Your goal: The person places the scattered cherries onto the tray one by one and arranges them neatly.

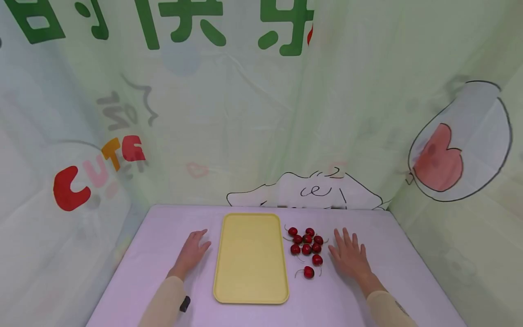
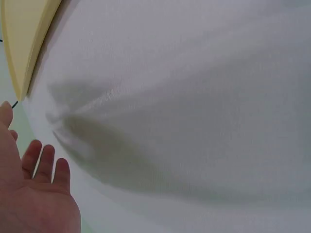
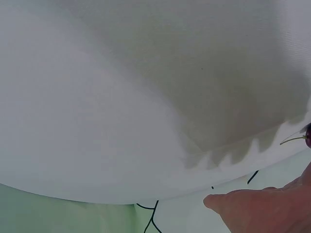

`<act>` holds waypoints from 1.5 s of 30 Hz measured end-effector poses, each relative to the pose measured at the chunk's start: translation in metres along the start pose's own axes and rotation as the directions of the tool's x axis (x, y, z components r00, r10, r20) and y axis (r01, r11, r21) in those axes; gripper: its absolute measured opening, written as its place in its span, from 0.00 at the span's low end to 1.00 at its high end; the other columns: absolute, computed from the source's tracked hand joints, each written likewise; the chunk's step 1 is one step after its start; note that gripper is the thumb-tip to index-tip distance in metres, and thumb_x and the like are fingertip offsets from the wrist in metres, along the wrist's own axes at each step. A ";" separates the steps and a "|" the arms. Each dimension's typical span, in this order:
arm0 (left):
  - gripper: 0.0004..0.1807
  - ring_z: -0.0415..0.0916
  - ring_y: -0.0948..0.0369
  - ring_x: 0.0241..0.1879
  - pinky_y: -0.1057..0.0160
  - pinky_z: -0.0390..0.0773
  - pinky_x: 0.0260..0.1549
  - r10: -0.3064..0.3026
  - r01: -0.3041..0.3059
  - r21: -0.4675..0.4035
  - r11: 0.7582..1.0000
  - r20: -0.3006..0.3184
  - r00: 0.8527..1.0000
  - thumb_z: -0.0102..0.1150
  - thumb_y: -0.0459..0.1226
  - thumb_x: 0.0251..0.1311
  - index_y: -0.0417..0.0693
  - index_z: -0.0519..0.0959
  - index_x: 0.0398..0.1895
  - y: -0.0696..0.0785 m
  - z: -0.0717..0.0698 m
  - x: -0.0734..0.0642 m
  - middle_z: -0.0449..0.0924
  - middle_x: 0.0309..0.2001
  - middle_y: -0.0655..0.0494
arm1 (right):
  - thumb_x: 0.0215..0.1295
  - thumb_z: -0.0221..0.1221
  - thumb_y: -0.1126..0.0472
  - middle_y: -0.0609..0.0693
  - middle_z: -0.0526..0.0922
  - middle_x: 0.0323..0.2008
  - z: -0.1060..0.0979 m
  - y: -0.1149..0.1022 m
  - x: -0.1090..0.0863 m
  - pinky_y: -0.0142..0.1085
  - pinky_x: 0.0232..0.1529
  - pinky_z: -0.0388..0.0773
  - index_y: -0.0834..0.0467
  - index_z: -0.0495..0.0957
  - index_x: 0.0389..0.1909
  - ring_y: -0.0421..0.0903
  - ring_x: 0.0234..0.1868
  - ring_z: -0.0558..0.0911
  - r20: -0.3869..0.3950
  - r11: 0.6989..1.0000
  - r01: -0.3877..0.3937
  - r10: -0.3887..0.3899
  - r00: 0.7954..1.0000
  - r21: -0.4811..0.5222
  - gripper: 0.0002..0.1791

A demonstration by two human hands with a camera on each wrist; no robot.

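A yellow rectangular tray (image 1: 251,259) lies on the table between the two hands, with nothing on it. To its right sits a loose cluster of several red cherries (image 1: 306,249) with stems. My left hand (image 1: 191,253) is left of the tray, fingers loosely extended, holding nothing. The left wrist view shows that hand (image 2: 36,189) with fingers apart, near a corner of the tray (image 2: 29,43). My right hand (image 1: 350,256) is just right of the cherries, fingers spread, holding nothing. In the right wrist view, part of one cherry (image 3: 308,136) shows beside the hand (image 3: 267,206).
A pale lilac cloth covers the table (image 1: 163,227). Printed curtains (image 1: 245,113) with lettering and cartoon drawings hang behind it and along both sides. A small black object (image 1: 185,304) shows at the left sleeve.
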State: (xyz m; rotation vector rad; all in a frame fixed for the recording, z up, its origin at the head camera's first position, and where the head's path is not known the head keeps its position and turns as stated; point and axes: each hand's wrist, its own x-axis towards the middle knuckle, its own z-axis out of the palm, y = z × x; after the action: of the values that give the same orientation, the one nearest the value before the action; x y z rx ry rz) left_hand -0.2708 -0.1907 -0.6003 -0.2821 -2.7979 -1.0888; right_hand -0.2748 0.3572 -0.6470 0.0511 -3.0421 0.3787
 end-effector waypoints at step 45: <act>0.21 0.75 0.56 0.48 0.52 0.76 0.50 -0.071 0.093 -0.202 0.975 0.113 0.991 0.68 0.37 0.57 0.44 0.78 0.54 0.014 0.022 -0.003 0.79 0.48 0.54 | 0.62 0.67 0.54 0.53 0.75 0.53 -0.027 -0.080 -0.048 0.44 0.50 0.80 0.59 0.73 0.60 0.49 0.51 0.77 -0.100 0.887 0.118 -0.082 0.992 0.447 0.28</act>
State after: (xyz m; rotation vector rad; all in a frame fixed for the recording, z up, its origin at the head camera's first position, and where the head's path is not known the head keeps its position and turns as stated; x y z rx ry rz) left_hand -0.2657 -0.1661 -0.6082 -0.2525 -2.8111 -1.4289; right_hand -0.2217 0.2870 -0.6050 0.2133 -2.7883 1.0442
